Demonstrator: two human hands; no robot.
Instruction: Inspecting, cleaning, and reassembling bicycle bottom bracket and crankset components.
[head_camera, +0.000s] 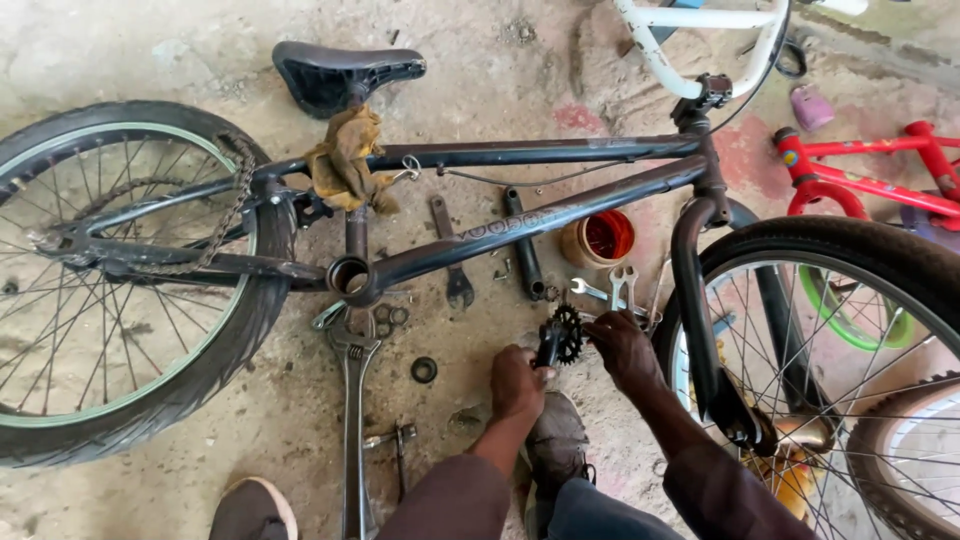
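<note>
Left fingers: left hand (517, 381) wraps the black steel crank arm (548, 346).
Right fingers: right hand (622, 347) pinches the small black toothed sprocket (568, 333).
Place: above the concrete floor (480, 90), beside the dark bicycle frame (520, 225).
Handling: likely stiff, heavy, greasy; teeth sharp, so grip the arm.
Axis: arm roughly upright, sprocket at top.

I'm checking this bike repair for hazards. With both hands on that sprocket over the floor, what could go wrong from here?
1. The sprocket has bare teeth right beside the right hand; a slip might cut the fingers.
2. Small rings and a washer lie loose on the dusty floor, easy to kick away or lose.
3. The chain hangs slack off the rear wheel and could snag.
</note>
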